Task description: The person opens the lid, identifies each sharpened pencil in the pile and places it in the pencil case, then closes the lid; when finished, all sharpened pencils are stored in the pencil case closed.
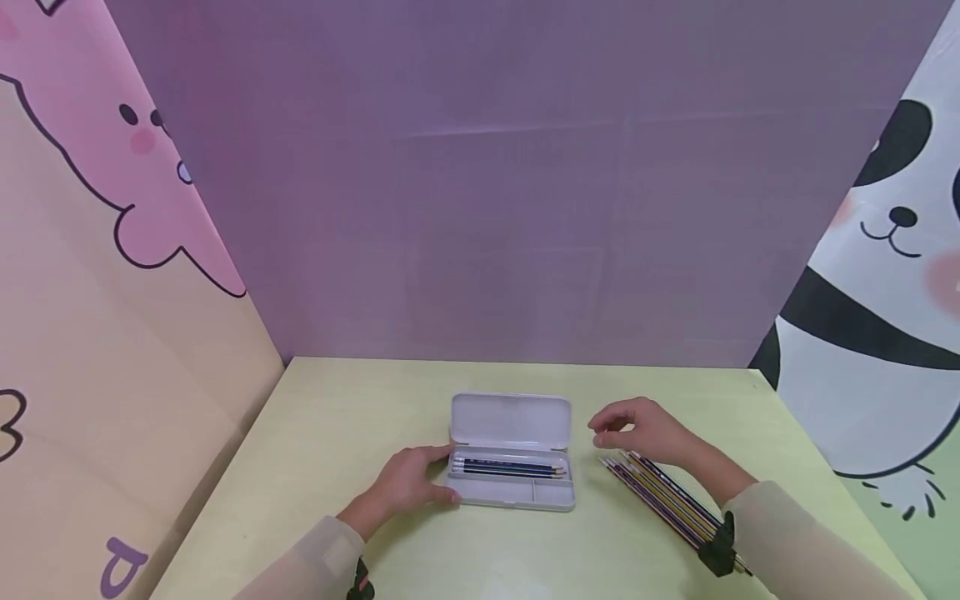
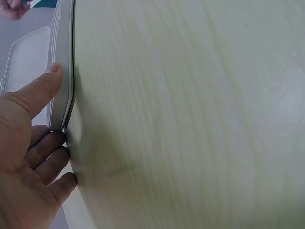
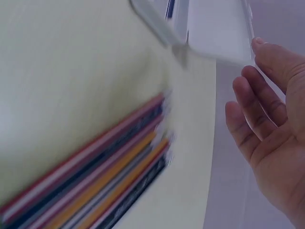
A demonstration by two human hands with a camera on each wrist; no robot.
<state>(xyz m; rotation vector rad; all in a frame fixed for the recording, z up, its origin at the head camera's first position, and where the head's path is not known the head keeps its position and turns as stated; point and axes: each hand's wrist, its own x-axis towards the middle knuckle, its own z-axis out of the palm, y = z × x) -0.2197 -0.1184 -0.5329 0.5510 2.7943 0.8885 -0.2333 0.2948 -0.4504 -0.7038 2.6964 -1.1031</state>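
Note:
A pale pencil case lies with its lid raised at the back. Several dark pencils lie lengthwise in its rear compartment; the front compartments hold none. My left hand holds the case's left end, thumb against its front side in the left wrist view and fingers around the corner. Beyond the case's right side, my right hand hovers with loosely bent fingers and nothing between them. Below it, a row of striped pencils lies slantwise on the table, partly hidden by the right wrist.
The pale wood-grain table ends at a purple backdrop. A wall with a pink cartoon figure stands to the left, and a panda picture to the right. A black strap is on my right wrist.

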